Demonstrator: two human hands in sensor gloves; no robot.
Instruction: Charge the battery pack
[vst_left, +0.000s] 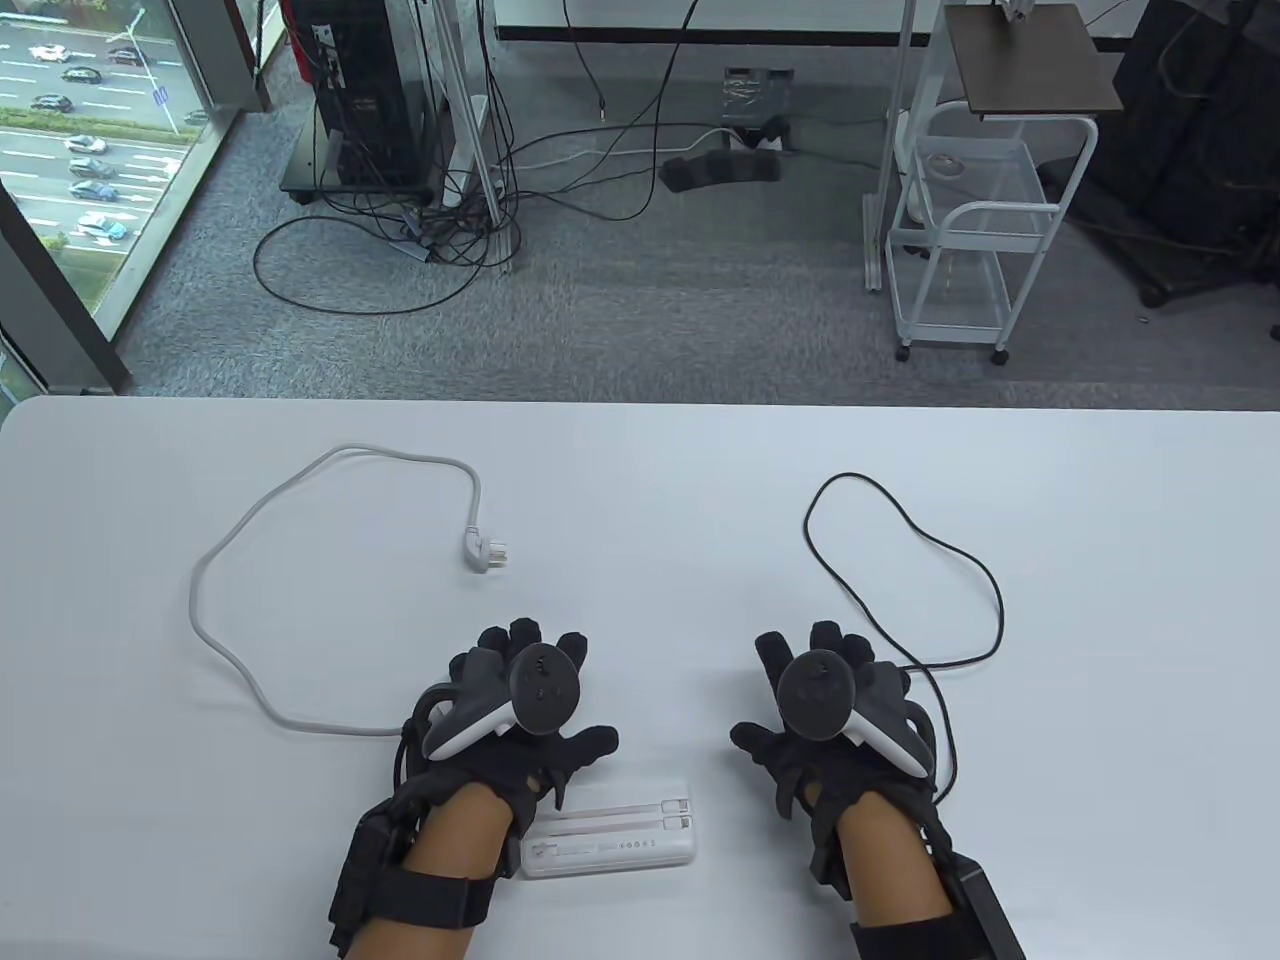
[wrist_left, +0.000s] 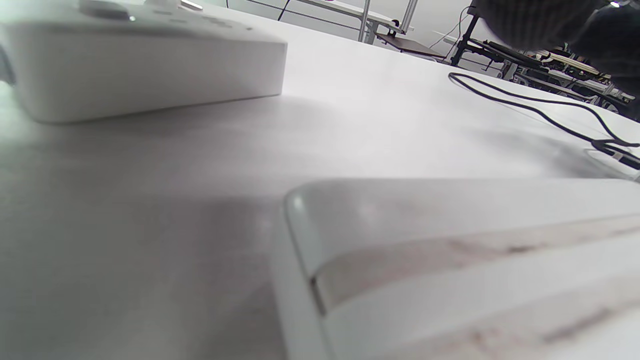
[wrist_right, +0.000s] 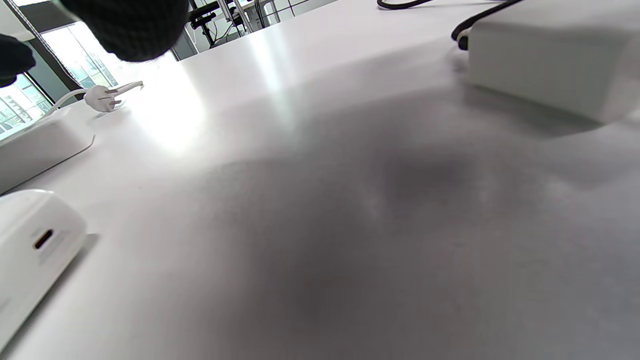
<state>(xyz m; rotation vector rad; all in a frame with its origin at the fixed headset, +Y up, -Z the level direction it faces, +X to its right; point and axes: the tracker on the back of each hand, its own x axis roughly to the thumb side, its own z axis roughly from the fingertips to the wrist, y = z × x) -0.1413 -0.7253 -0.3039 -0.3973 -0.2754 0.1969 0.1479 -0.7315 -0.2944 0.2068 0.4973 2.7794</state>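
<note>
The white battery pack lies flat near the table's front edge, between my wrists. It fills the lower right of the left wrist view, and its end port shows in the right wrist view. My left hand is spread palm down just beyond the pack, over a white block that the table view hides. My right hand is spread palm down to the right, over a white charger block with a black cable. Neither hand holds anything.
A white power cord loops across the left of the table and ends in a plug, lying loose beyond my left hand. The black cable loops beyond and to the right of my right hand. The table's far edge lies beyond both loops.
</note>
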